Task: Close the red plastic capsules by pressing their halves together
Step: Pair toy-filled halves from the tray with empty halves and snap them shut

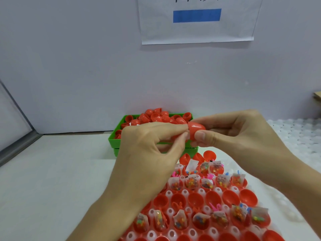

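Observation:
Both of my hands hold one red capsule (195, 131) above the table, in front of the green bin. My left hand (152, 146) pinches its left half, which is mostly hidden behind my fingers. My right hand (241, 133) grips the right half between thumb and fingers. The two halves meet at a seam between my fingertips. Below, a white tray (201, 191) holds several open red capsule halves (196, 200), some empty and some filled with small sachets of coloured beads (191, 181).
A green bin (114, 139) heaped with loose red capsule halves (156, 117) stands at the back against the white wall. More white trays (295, 133) lie at the right. A paper sign (197, 20) hangs on the wall. The bare tabletop (52, 171) stretches to the left.

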The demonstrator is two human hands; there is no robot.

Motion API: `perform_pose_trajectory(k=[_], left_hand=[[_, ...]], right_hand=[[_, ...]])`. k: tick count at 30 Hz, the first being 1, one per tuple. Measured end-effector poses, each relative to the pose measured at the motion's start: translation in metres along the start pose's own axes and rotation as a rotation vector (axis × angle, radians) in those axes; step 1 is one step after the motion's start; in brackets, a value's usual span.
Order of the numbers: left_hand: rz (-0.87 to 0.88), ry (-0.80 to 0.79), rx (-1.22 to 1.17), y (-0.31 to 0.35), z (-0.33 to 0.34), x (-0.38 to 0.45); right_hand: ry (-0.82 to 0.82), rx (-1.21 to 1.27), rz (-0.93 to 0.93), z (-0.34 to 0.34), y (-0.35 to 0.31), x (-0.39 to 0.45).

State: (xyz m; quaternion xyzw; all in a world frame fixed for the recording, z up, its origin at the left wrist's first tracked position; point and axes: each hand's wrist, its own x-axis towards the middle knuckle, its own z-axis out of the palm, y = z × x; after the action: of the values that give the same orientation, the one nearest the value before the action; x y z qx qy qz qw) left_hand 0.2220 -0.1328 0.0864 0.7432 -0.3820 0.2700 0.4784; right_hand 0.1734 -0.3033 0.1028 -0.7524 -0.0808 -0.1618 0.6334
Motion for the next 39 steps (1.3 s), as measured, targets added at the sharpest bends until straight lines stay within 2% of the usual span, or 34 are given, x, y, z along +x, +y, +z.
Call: perform_pose_trajectory(k=[4,9,13,17,22,28,35,39], left_hand=[[-0.003,-0.014,0.035,-0.0021,0.0009,-0.0004],[-0.163,-0.1,-0.073,-0.0028,0.0005,0.0013],[-0.254,-0.071,-0.107,0.0001,-0.0014,0.0016],[-0.395,-0.03,-0.238,-0.0003,-0.0036,0.0048],[-0.509,-0.096,-0.407,-0.0003,-0.0023,0.0033],[-0.475,-0.093,-0.41,0.0002,-0.0021,0.0026],[-0.434,-0.201,-0.45,-0.0045,-0.0065,0.0057],[-0.409,-0.175,-0.439,-0.0063,-0.0066,0.0063]], right_hand=[[0.017,0.014,-0.005,0.0013,-0.0011,-0.0002],[0.048,-0.012,-0.005,0.0017,-0.001,-0.0005],[0.024,-0.026,0.007,0.0028,-0.0027,-0.0014],[0.016,-0.02,0.018,0.0031,-0.0047,-0.0027],[0.002,-0.049,0.001,0.0036,-0.0066,-0.0034],[0.015,-0.09,-0.026,0.0062,-0.006,-0.0036],[0.044,-0.103,-0.056,0.0065,-0.0094,-0.0038],[0.03,-0.107,-0.054,0.0062,-0.008,-0.0043]])
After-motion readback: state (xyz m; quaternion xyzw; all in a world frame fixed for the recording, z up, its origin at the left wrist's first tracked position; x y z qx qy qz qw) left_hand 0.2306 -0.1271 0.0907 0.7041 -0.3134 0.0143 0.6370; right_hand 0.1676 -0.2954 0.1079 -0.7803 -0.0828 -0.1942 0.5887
